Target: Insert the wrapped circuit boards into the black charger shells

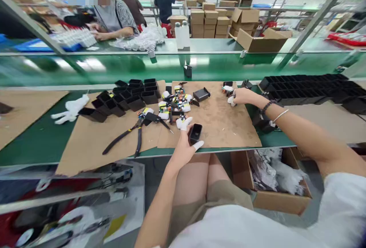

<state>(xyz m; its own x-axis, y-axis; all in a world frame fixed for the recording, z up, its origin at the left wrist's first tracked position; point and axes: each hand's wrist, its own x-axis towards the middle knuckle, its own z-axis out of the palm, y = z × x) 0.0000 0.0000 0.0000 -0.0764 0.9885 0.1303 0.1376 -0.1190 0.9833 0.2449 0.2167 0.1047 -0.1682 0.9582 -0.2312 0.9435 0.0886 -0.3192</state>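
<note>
Well, the left hand [184, 146] is pinching a small black box [196, 133] by the front edge of the desk [42, 141], over a brown cardboard sheet [220, 126]. The thumb is on the near side and other fingers are on the far side, so the box should not slip. Its open end points up, maybe so that the inside is easy to see and reach. I cannot tell if its bottom touches the sheet.

The right hand [246, 96] is stretched out to the far right part of the sheet. Its fingers bend down just beside some small parts [228, 88]. I cannot tell if they are pinching one, because the tips are too small and partly hidden. White finger covers [198, 145] sit on some fingertips of both hands, perhaps to keep skin off the parts.

A heap of little parts [177, 105] lies in the middle, where either hand could get to it. An open black tray [201, 94] lies to the right of the heap. The pliers [139, 135] lie to the left with their handles toward the person, so they look easy to grab. More black boxes stand close together in a left bunch [134, 95] and in right rows [303, 88], probably to save room.
</note>
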